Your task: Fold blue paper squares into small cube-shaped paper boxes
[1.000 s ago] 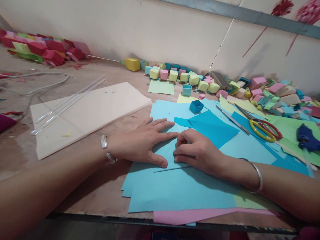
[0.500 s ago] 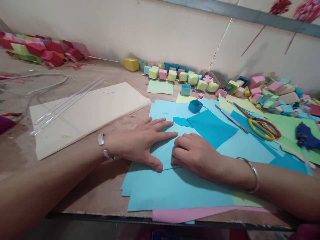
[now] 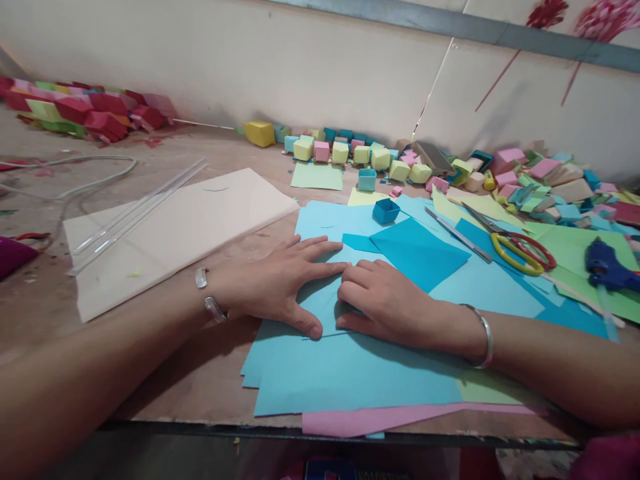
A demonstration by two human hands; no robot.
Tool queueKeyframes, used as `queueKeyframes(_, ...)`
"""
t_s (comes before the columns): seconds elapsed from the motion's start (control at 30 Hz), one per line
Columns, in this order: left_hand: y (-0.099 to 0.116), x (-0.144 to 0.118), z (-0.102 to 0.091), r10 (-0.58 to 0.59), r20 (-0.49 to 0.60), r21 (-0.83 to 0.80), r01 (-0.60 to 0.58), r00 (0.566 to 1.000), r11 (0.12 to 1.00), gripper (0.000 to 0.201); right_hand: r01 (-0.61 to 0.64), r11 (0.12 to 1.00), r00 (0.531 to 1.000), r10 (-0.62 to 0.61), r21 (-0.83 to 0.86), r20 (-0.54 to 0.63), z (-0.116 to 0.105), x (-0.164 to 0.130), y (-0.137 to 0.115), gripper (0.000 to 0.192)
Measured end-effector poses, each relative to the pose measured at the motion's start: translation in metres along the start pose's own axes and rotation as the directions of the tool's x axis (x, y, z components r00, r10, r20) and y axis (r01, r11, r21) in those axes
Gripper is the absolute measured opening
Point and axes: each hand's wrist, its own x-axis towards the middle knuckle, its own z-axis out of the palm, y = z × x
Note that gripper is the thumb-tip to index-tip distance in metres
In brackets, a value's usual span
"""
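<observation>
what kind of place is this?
Probably a paper-craft workbench. Both hands, left hand and right hand, press a light blue paper sheet flat on the worn wooden table. Rows of small folded paper boxes line the wall; yellow-handled scissors and a blue glue gun lie nearby.

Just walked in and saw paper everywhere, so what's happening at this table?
A person is pressing a light blue paper sheet flat on the table with both hands. The left hand lies spread on it; the right hand is curled, fingertips down beside it. Scissors, a glue gun and rows of small paper boxes lie beyond.
</observation>
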Motion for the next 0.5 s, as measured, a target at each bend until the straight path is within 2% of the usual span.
queueKeyframes(0.17,0.002,0.001,-0.003,-0.007,0.009,-0.031,0.007,1.000,0.999,0.098,0.025,0.993,0.995,-0.036,0.112,0.096,-0.008,0.000,0.011,0.028)
queueKeyframes(0.33,0.001,0.001,-0.003,-0.005,0.015,-0.054,0.006,1.000,0.999,0.099,0.100,0.973,0.976,-0.136,0.206,0.171,-0.017,0.000,0.024,0.023)
queueKeyframes(0.5,0.001,0.001,-0.003,-0.003,0.030,-0.056,0.005,1.000,0.998,0.099,0.138,0.943,0.958,-0.205,0.302,0.201,-0.024,-0.004,0.032,0.028)
